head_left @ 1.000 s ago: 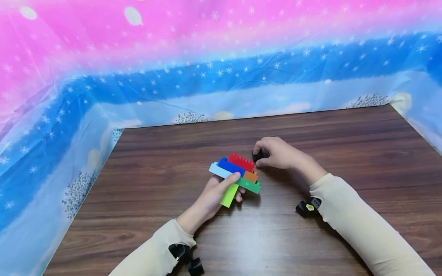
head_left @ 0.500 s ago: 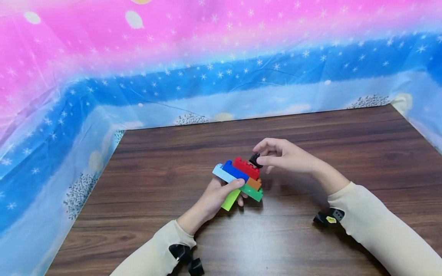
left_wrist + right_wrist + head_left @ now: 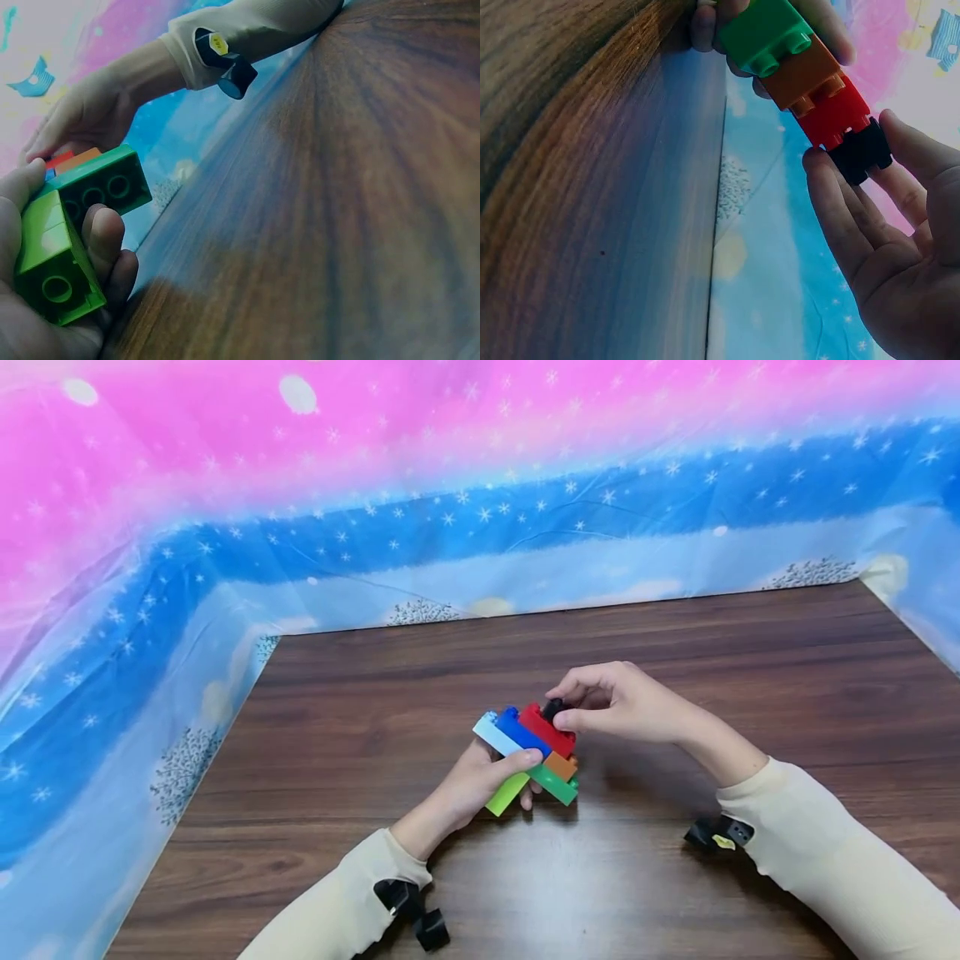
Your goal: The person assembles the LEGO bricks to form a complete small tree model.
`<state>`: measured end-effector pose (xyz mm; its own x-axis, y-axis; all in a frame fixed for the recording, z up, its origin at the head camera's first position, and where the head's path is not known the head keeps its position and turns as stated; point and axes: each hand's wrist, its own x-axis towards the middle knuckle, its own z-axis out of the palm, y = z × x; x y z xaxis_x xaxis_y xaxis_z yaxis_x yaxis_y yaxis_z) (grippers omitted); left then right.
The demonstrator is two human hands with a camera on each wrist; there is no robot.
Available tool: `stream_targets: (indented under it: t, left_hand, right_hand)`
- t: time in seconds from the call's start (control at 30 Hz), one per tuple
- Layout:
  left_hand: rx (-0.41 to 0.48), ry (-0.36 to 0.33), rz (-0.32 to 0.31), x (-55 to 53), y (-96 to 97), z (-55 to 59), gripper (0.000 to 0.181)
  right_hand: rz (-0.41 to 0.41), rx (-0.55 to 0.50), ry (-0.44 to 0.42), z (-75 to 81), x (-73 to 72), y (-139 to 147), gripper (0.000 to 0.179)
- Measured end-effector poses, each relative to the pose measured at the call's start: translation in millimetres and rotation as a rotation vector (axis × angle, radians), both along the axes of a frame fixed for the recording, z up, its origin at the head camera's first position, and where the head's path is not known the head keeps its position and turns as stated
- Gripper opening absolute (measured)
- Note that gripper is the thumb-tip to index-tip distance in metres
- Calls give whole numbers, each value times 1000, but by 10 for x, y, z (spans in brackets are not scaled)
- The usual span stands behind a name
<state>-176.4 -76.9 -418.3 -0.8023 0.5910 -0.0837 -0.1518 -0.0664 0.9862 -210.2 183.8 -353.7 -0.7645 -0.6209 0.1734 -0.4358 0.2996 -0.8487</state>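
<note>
My left hand (image 3: 472, 781) grips a stack of toy building bricks, its thumb lying over the front. The stack has a lime green brick (image 3: 52, 247) at the bottom, then a green brick (image 3: 555, 786) and a light blue brick (image 3: 495, 734), a blue brick (image 3: 522, 732) beside an orange brick (image 3: 560, 766), and a red brick (image 3: 547, 732) on top. Between thumb and fingertips my right hand (image 3: 626, 702) pinches a small black brick (image 3: 861, 151). In the right wrist view the black brick sits against the red one's studded top; whether it is pressed fully down I cannot tell.
Both hands are above a dark wood-grain table (image 3: 360, 693). A pink and blue snowflake-patterned cloth (image 3: 450, 518) hangs behind the table and along its sides. Black wrist cameras (image 3: 716, 835) are fixed to both sleeves.
My right hand has brought the black brick from behind the stack onto the top of the red brick. The stack has shifted slightly right and tilted a little more in my left hand.
</note>
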Motion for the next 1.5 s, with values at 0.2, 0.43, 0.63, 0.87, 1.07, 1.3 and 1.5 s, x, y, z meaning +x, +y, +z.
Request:
stream_targets:
  t: [0.2,0.43,0.63,0.87,1.07,1.3,1.5]
  left_hand:
    - [27,-20,-3,52,-22,-47,56]
    - [10,-9,27,4,5,-19,50]
    - [7,6,57,-10,-5,16,48]
    - [36,12,151,6,-3,62,42]
    - [99,13,120,-30,-35,163,68]
    - [130,118,172,-100,-181,331,41]
    - [-90,340,219,-167,-263,409,36]
  right_hand:
    - [24,-16,-26,-79,40,-31,23]
    - [-8,-37,16,-56,10,-57,23]
    - [-2,-51,16,-32,-18,-107,20]
    - [-18,-16,6,-34,43,-148,54]
    - [-70,51,-100,-122,231,-118,73]
    - [-100,40,-2,17,203,115,56]
    - [-128,129,60,102,197,369,55]
